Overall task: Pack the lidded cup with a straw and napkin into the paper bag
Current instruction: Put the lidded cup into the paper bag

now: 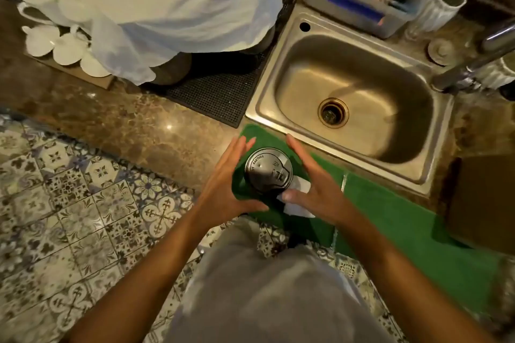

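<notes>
The lidded cup [269, 170] stands upright on a green mat [390, 217] at the near edge of the worktop [125, 125], just in front of the near-left corner of the steel sink [348, 97]. Its long axis runs vertically, straight toward the camera, so only the dark round lid shows; the lid's drinking tab sits on the side toward the right hand.

The left hand [225, 181] is spread open with straight fingers just to the left of the cup, its thumb reaching under the near side of the cup. Whether the palm touches the cup wall cannot be told. The right hand [315, 184] is likewise open just to the right of the cup, fingers straight and pointing toward the sink, thumb lying over a white napkin [299, 205] that rests on the mat beside the cup's near-right side.

A brown paper bag [482, 203] lies well to the right of the cup, in front of the sink's right corner. Left of the sink lies a black mesh mat [220, 92], and beyond it white cups [55, 36] are stacked.
</notes>
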`<state>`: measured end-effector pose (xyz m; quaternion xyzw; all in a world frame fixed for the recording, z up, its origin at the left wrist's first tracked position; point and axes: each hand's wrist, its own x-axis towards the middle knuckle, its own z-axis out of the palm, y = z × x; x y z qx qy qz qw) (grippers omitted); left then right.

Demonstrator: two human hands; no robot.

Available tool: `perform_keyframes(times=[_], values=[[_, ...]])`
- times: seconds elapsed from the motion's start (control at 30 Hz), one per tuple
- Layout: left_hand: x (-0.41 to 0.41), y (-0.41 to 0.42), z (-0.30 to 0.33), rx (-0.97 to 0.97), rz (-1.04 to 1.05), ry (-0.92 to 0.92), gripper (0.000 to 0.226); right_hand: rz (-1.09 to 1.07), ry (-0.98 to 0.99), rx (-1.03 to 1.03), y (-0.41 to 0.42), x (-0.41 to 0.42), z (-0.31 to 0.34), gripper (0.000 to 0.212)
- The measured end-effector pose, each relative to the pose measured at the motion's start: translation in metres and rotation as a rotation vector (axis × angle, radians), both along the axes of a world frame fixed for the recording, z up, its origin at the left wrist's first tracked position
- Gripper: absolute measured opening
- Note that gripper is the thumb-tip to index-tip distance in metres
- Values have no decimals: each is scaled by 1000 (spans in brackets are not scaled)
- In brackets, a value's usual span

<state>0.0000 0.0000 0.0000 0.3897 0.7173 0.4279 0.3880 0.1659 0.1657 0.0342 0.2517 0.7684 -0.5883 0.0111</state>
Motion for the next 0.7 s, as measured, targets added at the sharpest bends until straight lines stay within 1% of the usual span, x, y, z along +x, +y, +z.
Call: perform_keyframes(times=[0.07,0.17,0.3,0.47,0.57,0.7], values=[[-6,3,3,40,-34,-17,125,-9,-11,23,0,-4,-1,105],[-15,8,4,-18,-79,-5,127,6,-76,-4,-7,-1,-4,103],[-27,11,0,-93,-144,14,120,-37,-101,-47,-13,-4,-5,101],[-31,18,4,-109,-217,-2,122,-69,-141,-39,-14,-13,-1,97],[-38,27,10,-71,-239,-27,114,-61,-122,-12,-4,-19,-3,96],[-45,40,18,-15,-272,12,101,-80,-85,19,5,-24,3,92]])
